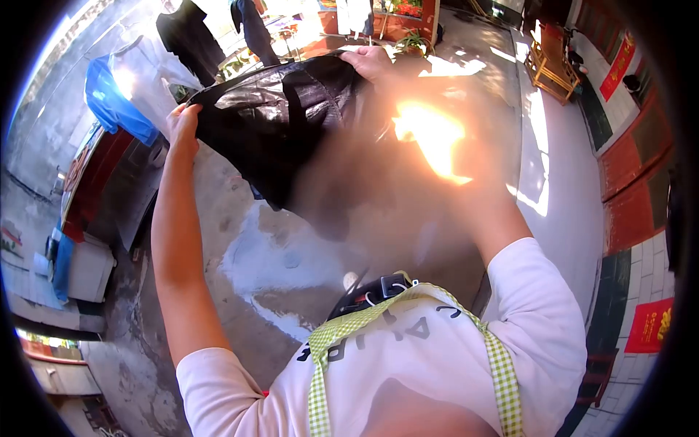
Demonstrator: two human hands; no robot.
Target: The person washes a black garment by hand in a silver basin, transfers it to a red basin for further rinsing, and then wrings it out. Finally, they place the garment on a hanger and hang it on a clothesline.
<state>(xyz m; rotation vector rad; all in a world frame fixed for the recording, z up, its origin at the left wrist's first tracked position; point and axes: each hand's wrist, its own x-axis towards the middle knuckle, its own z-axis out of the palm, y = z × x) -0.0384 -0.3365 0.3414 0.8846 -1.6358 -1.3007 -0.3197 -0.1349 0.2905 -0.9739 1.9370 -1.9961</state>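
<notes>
A dark, shiny piece of cloth or garment [277,116] is stretched between my two raised hands, its lower part hanging over the courtyard floor. At its upper left corner, my left hand [183,124] pinches the edge. My right hand [370,64] grips the top edge further right, fingers closed on it. A bright glare and a hazy smear cover part of my right arm and the cloth's lower right side.
Beyond the cloth hang dark clothes [191,36], a blue garment [109,98] and a pale one. A wooden chair [555,64] stands at the upper right. Wet patches mark the concrete floor [240,313]. Along the left are a white box-like object [91,269] and a dark panel.
</notes>
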